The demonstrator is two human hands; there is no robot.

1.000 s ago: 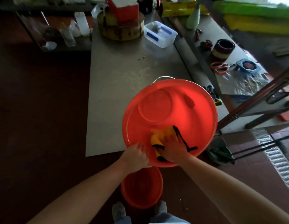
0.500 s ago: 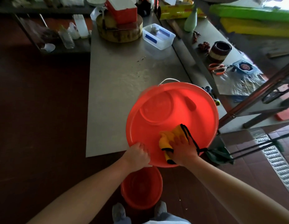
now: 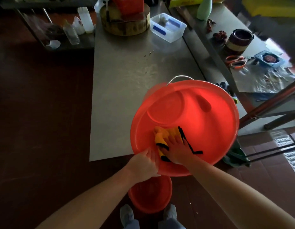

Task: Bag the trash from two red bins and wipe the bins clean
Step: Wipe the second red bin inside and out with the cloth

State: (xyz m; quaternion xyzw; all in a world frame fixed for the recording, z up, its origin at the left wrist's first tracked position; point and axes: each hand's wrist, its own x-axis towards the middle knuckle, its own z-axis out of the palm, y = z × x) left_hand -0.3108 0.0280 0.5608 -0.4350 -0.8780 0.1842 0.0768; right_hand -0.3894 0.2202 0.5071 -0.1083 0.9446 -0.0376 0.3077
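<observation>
The big red bin (image 3: 209, 126) is tipped toward the person at the near edge of the bench (image 3: 123, 76). The left hand (image 3: 144, 164) curls its fingers over the near rim, holding it. The right hand (image 3: 175, 151) lies flat, fingers spread, pressing a yellow cloth (image 3: 161, 134) against the inside wall. A smaller red bin (image 3: 150, 194) sits below on the floor (image 3: 36, 113).

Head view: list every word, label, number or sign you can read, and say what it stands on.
Nothing can be read in this view.
Clear plastic tub: blue strips, with no lettering that can be made out.
Yellow-green package: print too blurred.
Blue tray: too small to read.
Red bin: no markings visible.
</observation>
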